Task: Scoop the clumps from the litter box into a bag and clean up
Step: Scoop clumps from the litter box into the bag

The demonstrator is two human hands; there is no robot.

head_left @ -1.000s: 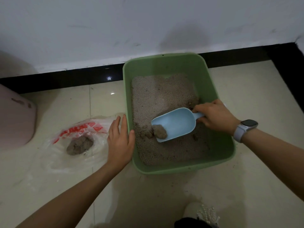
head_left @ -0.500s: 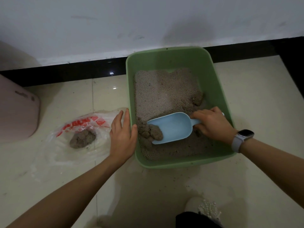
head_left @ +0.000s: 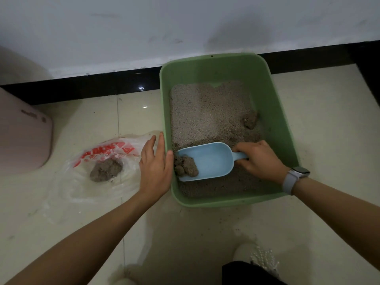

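Observation:
A green litter box (head_left: pixel 281 128) stands on the tiled floor, half full of grey litter. My right hand (head_left: pixel 259 161) grips the handle of a light blue scoop (head_left: pixel 211 161) lying low over the litter. Brown clumps (head_left: pixel 186 165) sit at the scoop's mouth, close to the box's left wall. My left hand (head_left: pixel 155 167) rests with straight fingers against the outside of that wall, thumb on the rim. A clear plastic bag (head_left: pixel 107 161) with red print lies flat on the floor left of the box, with a grey clump pile (head_left: pixel 106 169) on it. Another clump (head_left: pixel 250 121) lies by the right wall.
A pink container (head_left: pixel 22 138) stands at the far left. A white wall with a black skirting (head_left: pixel 92 85) runs behind the box. A white shoe with beads (head_left: pixel 261 258) shows at the bottom edge. Litter dust speckles the floor in front of the box.
The scoop has slid left through the litter toward the box's left wall, gathering more clumps at its mouth. My left hand has stayed on the wall.

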